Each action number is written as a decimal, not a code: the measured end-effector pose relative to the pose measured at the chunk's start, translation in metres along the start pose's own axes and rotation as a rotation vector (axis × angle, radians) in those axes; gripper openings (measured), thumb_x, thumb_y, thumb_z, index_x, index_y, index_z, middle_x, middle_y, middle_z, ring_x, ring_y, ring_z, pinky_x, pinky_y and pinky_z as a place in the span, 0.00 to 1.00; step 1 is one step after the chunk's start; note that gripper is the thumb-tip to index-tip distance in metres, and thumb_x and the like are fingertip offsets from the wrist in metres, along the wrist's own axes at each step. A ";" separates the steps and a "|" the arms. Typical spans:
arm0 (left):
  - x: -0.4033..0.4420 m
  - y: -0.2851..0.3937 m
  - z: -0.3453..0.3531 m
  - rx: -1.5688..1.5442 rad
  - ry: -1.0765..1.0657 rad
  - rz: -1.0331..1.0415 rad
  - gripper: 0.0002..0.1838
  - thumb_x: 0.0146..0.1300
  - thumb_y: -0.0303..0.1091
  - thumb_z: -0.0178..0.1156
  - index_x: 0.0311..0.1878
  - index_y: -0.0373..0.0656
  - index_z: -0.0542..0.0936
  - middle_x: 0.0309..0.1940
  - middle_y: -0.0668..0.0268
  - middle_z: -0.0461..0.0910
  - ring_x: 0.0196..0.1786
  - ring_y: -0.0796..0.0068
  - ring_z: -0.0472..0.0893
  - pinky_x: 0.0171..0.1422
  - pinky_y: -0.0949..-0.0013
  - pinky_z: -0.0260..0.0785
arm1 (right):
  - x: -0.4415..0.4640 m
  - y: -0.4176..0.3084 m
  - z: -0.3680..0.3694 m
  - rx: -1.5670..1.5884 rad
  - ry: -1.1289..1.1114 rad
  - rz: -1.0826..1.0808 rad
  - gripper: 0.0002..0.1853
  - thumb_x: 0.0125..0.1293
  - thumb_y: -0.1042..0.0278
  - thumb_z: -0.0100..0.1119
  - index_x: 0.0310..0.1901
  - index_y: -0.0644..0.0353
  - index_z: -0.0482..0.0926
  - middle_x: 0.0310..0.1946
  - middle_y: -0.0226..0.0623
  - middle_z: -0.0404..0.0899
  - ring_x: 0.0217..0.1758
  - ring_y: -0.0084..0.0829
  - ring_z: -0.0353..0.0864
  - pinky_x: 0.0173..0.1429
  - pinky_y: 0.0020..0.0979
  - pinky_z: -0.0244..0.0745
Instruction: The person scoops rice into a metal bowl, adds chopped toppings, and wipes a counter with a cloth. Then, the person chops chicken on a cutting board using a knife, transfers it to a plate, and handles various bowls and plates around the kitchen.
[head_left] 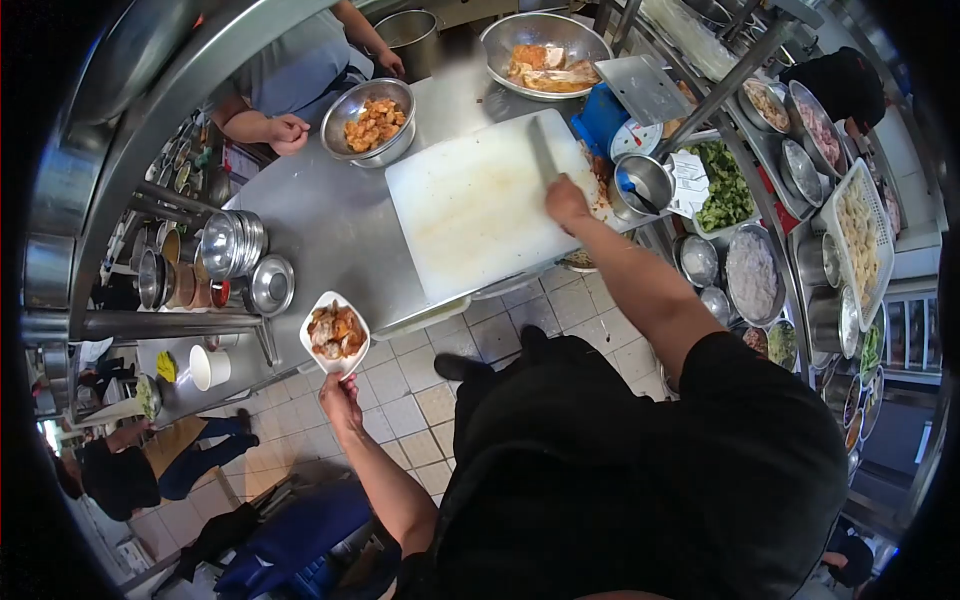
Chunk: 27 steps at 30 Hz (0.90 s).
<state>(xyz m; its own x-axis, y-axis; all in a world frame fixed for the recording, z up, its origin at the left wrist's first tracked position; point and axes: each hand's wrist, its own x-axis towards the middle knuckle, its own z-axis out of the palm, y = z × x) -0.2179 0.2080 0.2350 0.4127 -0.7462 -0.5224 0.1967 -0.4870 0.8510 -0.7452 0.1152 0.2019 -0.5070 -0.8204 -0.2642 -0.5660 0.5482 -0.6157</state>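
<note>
Reaching forward, right hand [568, 200] clasps knife [543, 150] over cutting board [460, 215]; left hand [340, 400] outstretched, grip holding dish [347, 365] edge.

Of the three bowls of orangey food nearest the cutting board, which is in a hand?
The small white bowl, in the left hand; the two metal bowls stand on the table.
</note>
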 end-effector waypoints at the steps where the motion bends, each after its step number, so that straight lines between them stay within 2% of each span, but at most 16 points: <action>1: -0.007 -0.005 -0.007 -0.033 0.005 -0.008 0.08 0.58 0.32 0.57 0.35 0.37 0.78 0.23 0.64 0.80 0.22 0.82 0.74 0.24 0.81 0.67 | 0.000 0.014 -0.011 -0.032 0.060 0.026 0.17 0.65 0.68 0.42 0.48 0.73 0.71 0.37 0.60 0.80 0.39 0.53 0.83 0.45 0.45 0.79; 2: -0.014 -0.010 -0.015 -0.038 0.003 -0.012 0.08 0.58 0.32 0.57 0.35 0.37 0.78 0.23 0.64 0.80 0.22 0.82 0.74 0.24 0.81 0.67 | -0.011 0.010 -0.025 -0.064 0.120 0.052 0.16 0.65 0.68 0.42 0.49 0.72 0.70 0.37 0.60 0.81 0.39 0.53 0.83 0.45 0.45 0.79; 3: -0.020 -0.014 -0.023 -0.052 0.019 -0.014 0.08 0.58 0.32 0.57 0.35 0.37 0.78 0.24 0.63 0.80 0.22 0.82 0.74 0.24 0.81 0.67 | -0.025 0.005 -0.040 0.072 0.018 0.202 0.17 0.66 0.66 0.43 0.49 0.71 0.68 0.36 0.63 0.79 0.41 0.56 0.81 0.48 0.47 0.77; 4: -0.025 -0.018 -0.029 -0.070 0.035 -0.016 0.08 0.58 0.32 0.57 0.35 0.37 0.78 0.24 0.63 0.80 0.22 0.82 0.74 0.25 0.81 0.67 | -0.037 0.010 -0.036 0.066 0.022 0.198 0.17 0.66 0.66 0.43 0.49 0.71 0.68 0.36 0.63 0.79 0.41 0.56 0.81 0.48 0.47 0.77; 6: -0.033 -0.024 -0.045 -0.081 0.039 -0.025 0.09 0.58 0.32 0.58 0.36 0.35 0.78 0.24 0.63 0.80 0.22 0.82 0.74 0.25 0.81 0.67 | -0.067 0.030 -0.017 0.001 0.117 -0.149 0.17 0.67 0.61 0.45 0.47 0.68 0.70 0.36 0.64 0.78 0.43 0.60 0.79 0.49 0.49 0.74; 8: -0.042 -0.028 -0.057 -0.097 0.079 -0.031 0.09 0.57 0.32 0.58 0.37 0.35 0.78 0.24 0.62 0.80 0.22 0.81 0.74 0.25 0.81 0.66 | -0.106 0.041 -0.004 -0.063 -0.031 -0.253 0.17 0.68 0.58 0.45 0.45 0.65 0.72 0.36 0.62 0.78 0.43 0.61 0.77 0.49 0.51 0.73; 12: -0.051 -0.037 -0.086 -0.058 0.088 -0.052 0.11 0.57 0.35 0.59 0.38 0.37 0.77 0.24 0.65 0.78 0.24 0.82 0.72 0.27 0.80 0.64 | -0.132 0.074 -0.026 -0.073 -0.097 -0.334 0.16 0.67 0.57 0.45 0.43 0.62 0.74 0.37 0.59 0.79 0.43 0.60 0.78 0.50 0.52 0.73; 14: -0.060 -0.040 -0.095 -0.057 0.134 -0.077 0.11 0.58 0.35 0.59 0.38 0.37 0.77 0.24 0.66 0.78 0.23 0.82 0.72 0.27 0.80 0.64 | -0.108 0.108 -0.041 -0.131 -0.052 -0.220 0.16 0.67 0.58 0.46 0.44 0.62 0.74 0.37 0.60 0.79 0.45 0.59 0.78 0.51 0.53 0.73; 16: -0.063 -0.043 -0.109 -0.076 0.127 -0.067 0.11 0.58 0.36 0.58 0.38 0.36 0.77 0.24 0.66 0.77 0.23 0.82 0.72 0.27 0.80 0.64 | -0.100 0.094 -0.075 -0.243 -0.001 -0.110 0.16 0.67 0.58 0.45 0.44 0.63 0.74 0.39 0.61 0.79 0.45 0.60 0.78 0.52 0.53 0.72; 19: -0.072 -0.046 -0.115 -0.107 0.156 -0.059 0.11 0.59 0.35 0.56 0.39 0.35 0.77 0.24 0.66 0.78 0.23 0.82 0.71 0.26 0.80 0.63 | -0.072 0.093 -0.073 -0.299 0.126 0.026 0.17 0.68 0.59 0.44 0.47 0.64 0.73 0.38 0.61 0.80 0.44 0.62 0.78 0.53 0.53 0.72; 22: -0.080 -0.053 -0.118 -0.157 0.179 -0.046 0.12 0.60 0.34 0.57 0.42 0.34 0.78 0.26 0.64 0.79 0.24 0.82 0.73 0.27 0.80 0.63 | -0.070 0.071 -0.049 -0.277 0.176 0.055 0.18 0.68 0.61 0.43 0.50 0.66 0.71 0.39 0.62 0.80 0.45 0.62 0.79 0.53 0.54 0.72; 23: -0.074 -0.066 -0.116 -0.234 0.303 -0.038 0.12 0.60 0.35 0.59 0.42 0.36 0.79 0.29 0.64 0.81 0.26 0.81 0.76 0.29 0.78 0.65 | -0.058 0.082 -0.036 -0.369 0.137 -0.031 0.19 0.69 0.61 0.43 0.52 0.69 0.69 0.40 0.61 0.79 0.46 0.59 0.79 0.52 0.53 0.73; 24: -0.075 -0.068 -0.120 -0.186 0.251 -0.047 0.13 0.59 0.36 0.60 0.42 0.37 0.80 0.31 0.65 0.82 0.29 0.79 0.78 0.31 0.77 0.67 | -0.044 0.099 -0.019 -0.319 0.240 -0.306 0.19 0.69 0.61 0.44 0.50 0.70 0.71 0.39 0.60 0.79 0.44 0.57 0.79 0.49 0.51 0.74; 25: -0.071 -0.075 -0.128 -0.176 0.236 -0.046 0.12 0.59 0.35 0.60 0.40 0.37 0.80 0.31 0.65 0.82 0.30 0.79 0.78 0.32 0.76 0.67 | -0.014 0.135 0.000 -0.490 0.310 -0.632 0.18 0.70 0.63 0.41 0.54 0.66 0.71 0.43 0.58 0.79 0.44 0.56 0.80 0.49 0.54 0.72; 26: -0.073 -0.070 -0.122 -0.176 0.264 -0.045 0.10 0.59 0.34 0.60 0.38 0.37 0.81 0.30 0.65 0.81 0.28 0.80 0.77 0.31 0.76 0.67 | 0.021 0.154 0.000 -0.647 0.026 -0.660 0.15 0.70 0.66 0.44 0.49 0.66 0.76 0.41 0.53 0.81 0.42 0.53 0.80 0.48 0.51 0.73; 27: -0.076 -0.064 -0.121 -0.187 0.251 0.001 0.09 0.60 0.33 0.59 0.35 0.37 0.81 0.28 0.64 0.81 0.26 0.81 0.76 0.30 0.75 0.67 | 0.065 0.185 0.014 -0.368 -0.088 -0.482 0.13 0.66 0.65 0.52 0.44 0.65 0.79 0.39 0.49 0.82 0.42 0.50 0.80 0.48 0.45 0.75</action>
<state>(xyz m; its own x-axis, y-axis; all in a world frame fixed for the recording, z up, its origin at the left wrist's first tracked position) -0.1538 0.3508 0.2265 0.6150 -0.6000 -0.5116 0.3471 -0.3766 0.8589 -0.8737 0.1610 0.0609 -0.0918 -0.9917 -0.0896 -0.9136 0.1196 -0.3885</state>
